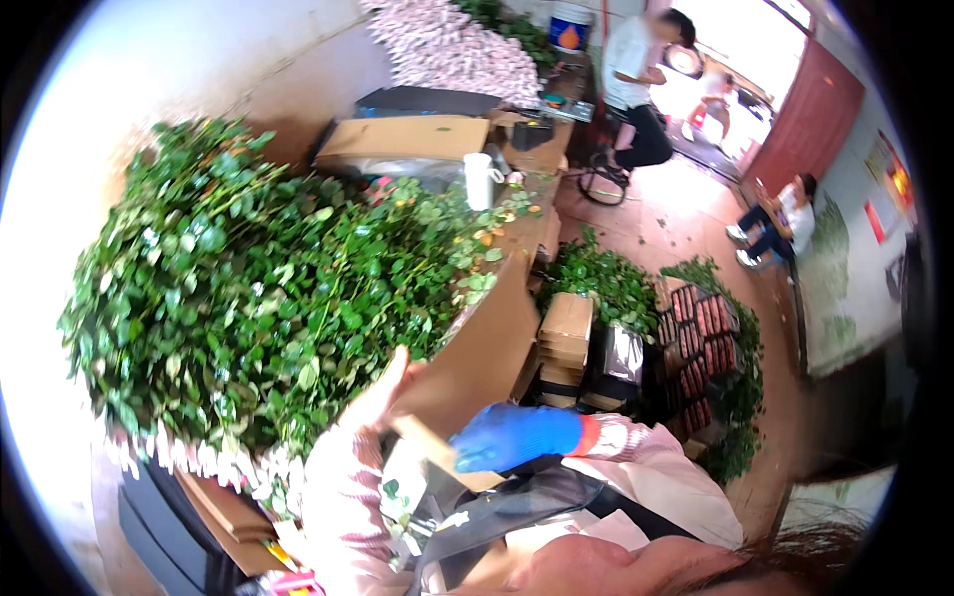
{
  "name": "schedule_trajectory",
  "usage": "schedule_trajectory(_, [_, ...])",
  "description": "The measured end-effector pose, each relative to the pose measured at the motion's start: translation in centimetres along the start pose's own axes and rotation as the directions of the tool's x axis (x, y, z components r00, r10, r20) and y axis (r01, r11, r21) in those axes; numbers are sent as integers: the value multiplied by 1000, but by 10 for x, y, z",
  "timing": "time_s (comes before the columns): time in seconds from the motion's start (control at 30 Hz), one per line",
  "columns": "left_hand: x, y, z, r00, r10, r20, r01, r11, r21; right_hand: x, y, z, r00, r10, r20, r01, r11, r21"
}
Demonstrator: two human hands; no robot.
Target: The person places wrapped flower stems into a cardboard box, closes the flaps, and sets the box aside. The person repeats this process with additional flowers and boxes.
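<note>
A bent brown cardboard sheet [477, 357] stands in front of my body, at the right side of a large heap of leafy rose stems [261, 298]. My bare left hand [384, 391] is at the sheet's left edge, thumb raised beside the leaves; blur hides how its fingers lie. My right hand [518, 439], in a blue knitted glove with an orange cuff, has its fingers on the pale near strip of the cardboard. Pale pink flower heads [201, 458] line the heap's near side. A dark apron [514, 499] covers part of my front.
A white mug [479, 181] stands beyond the leaves, near a cardboard box [402, 138]. More pale blooms [455, 52] are stacked at the wall. Right of the bench are stacked boxes [566, 328] and wrapped bundles [697, 335]. Several people sit further off, one on a stool [604, 186].
</note>
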State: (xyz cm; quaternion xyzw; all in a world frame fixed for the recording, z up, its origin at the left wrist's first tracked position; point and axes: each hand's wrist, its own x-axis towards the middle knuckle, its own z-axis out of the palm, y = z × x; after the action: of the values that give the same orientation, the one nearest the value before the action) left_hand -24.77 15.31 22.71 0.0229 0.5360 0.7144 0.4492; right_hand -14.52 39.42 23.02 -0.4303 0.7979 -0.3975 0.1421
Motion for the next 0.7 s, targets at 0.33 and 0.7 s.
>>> schedule_trajectory(0.33, [-191,36,67,814,497,-300,363,-34,931,0,94,-43,806,231,-546,-121,965,231])
schedule_trajectory(0.7, [-287,-28,116,553,668,-497,641,40,767,82,147,-171,869,-18,-495,240,889,390])
